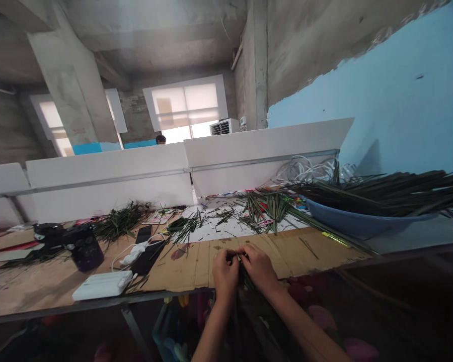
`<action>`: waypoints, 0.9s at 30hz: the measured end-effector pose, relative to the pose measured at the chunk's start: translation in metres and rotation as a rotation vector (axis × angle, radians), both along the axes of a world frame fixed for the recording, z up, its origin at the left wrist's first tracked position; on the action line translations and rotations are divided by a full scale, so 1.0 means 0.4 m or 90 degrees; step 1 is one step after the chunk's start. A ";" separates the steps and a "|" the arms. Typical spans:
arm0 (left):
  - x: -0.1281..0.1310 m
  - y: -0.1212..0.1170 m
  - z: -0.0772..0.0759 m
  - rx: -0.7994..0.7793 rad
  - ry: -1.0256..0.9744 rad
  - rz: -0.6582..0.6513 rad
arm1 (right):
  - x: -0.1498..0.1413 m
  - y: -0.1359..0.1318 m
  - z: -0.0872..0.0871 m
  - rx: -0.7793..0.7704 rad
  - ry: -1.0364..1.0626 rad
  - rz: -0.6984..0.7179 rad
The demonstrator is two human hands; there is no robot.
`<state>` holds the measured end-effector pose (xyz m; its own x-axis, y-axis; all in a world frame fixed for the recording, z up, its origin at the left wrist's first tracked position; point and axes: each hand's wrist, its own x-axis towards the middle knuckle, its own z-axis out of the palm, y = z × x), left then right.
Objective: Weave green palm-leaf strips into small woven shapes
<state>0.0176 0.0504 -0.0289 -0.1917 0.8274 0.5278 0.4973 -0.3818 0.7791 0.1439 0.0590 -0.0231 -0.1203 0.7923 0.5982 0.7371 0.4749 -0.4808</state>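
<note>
My left hand [225, 274] and my right hand [259, 266] meet at the front edge of a flattened cardboard sheet [202, 261]. Thumbs and fingers of both are pinched close together on dark green leaf strips [246, 279]. The strips hang down between my forearms over the table edge, and their lower part is lost in shadow. My fingers cover most of the gripped ends. A few thin leaf scraps [308, 247] lie on the cardboard to the right of my hands.
On the right, a blue basin [366, 221] is heaped with long leaves [396, 193]. A yellow pen-like tool [335, 239] lies near it. Cut leaves [274, 205] litter the back. To the left are a white power bank [103, 285], a dark jar [83, 246] and a leaf pile [123, 219]. White partitions [109, 176] stand behind.
</note>
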 end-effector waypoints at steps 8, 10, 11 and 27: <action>-0.001 0.001 0.001 0.008 -0.009 0.008 | -0.005 -0.001 -0.002 -0.013 -0.051 -0.030; -0.002 0.002 0.000 0.007 -0.010 0.007 | -0.005 -0.001 -0.002 -0.013 -0.055 -0.031; -0.003 0.002 0.000 0.007 -0.008 0.006 | -0.004 -0.001 -0.003 -0.013 -0.055 -0.029; -0.016 0.024 -0.006 0.009 -0.002 -0.052 | -0.001 -0.010 0.005 0.026 -0.002 0.020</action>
